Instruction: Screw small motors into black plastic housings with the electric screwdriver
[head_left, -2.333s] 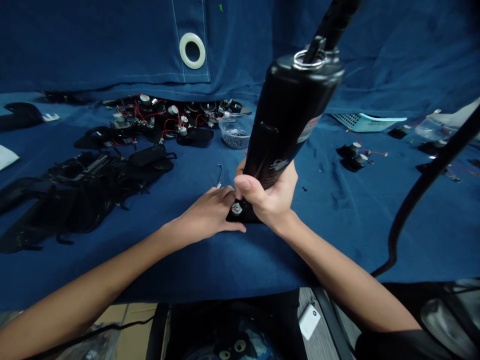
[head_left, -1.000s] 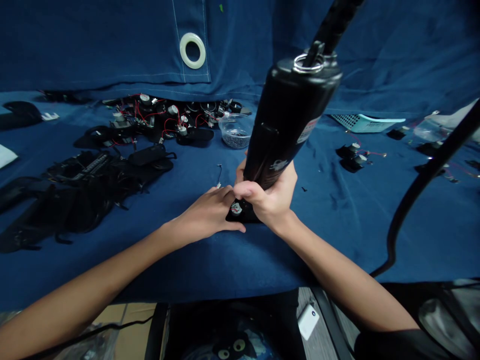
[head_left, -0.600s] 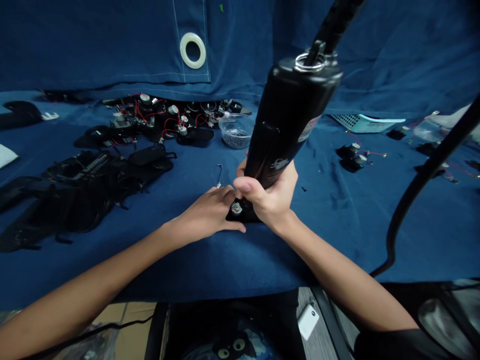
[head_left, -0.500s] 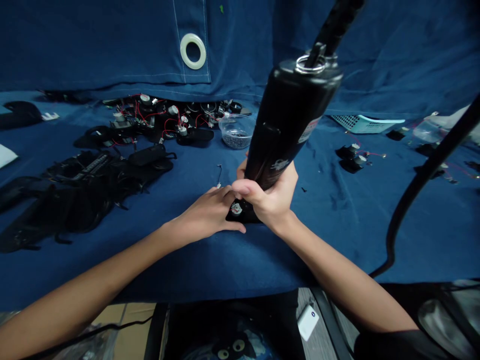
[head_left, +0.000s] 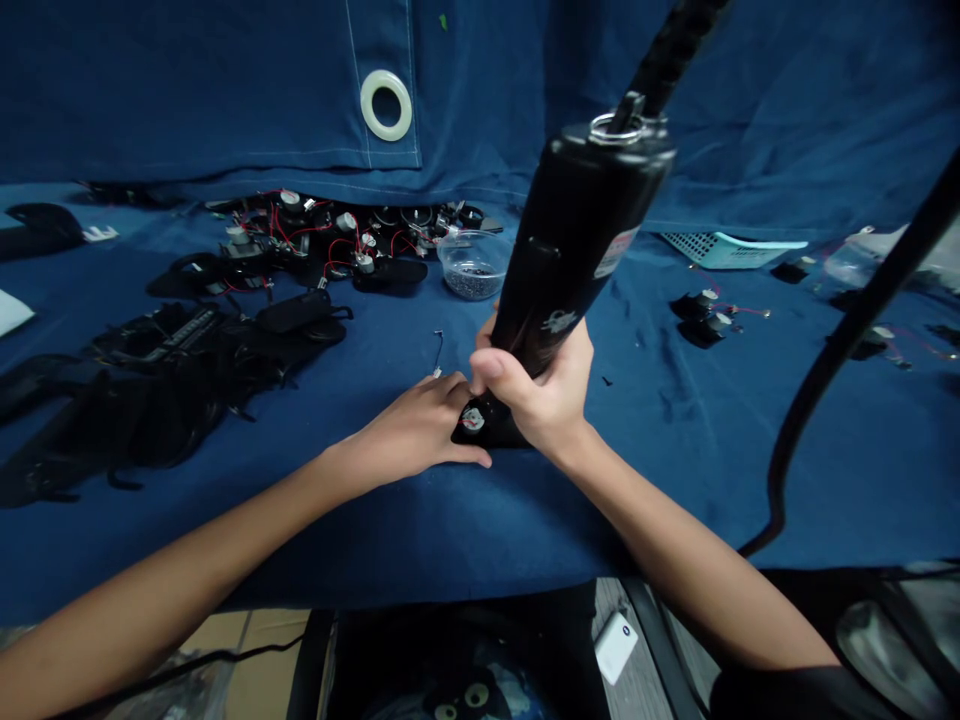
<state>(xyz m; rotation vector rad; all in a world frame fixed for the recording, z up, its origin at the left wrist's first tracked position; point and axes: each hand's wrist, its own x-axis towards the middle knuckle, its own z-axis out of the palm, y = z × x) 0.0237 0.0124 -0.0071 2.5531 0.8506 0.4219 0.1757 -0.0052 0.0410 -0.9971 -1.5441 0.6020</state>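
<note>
My right hand (head_left: 551,395) is wrapped round a black electric screwdriver (head_left: 577,225), held tilted with its cabled end up and to the right. Its tip is hidden behind my hand. Beneath it, a black plastic part (head_left: 495,428) with a small round motor (head_left: 473,418) and red wires lies on the blue cloth. My left hand (head_left: 424,425) grips the left side of this part, thumb along the near edge and fingers over the far side. A short thin wire with a connector (head_left: 438,355) lies just beyond my left fingers.
A clear tub of small screws (head_left: 471,268) stands behind my hands. Black parts with motors and red wires (head_left: 330,240) are heaped at the back left, with black shells (head_left: 165,380) nearer. Motor pieces (head_left: 703,318) and a teal basket (head_left: 750,250) are right. A black cable (head_left: 817,390) hangs at right.
The screwdriver and my right hand have shifted very slightly, the tool's top moving a little left and down. The cable at right has swung slightly left. My left hand stays put.
</note>
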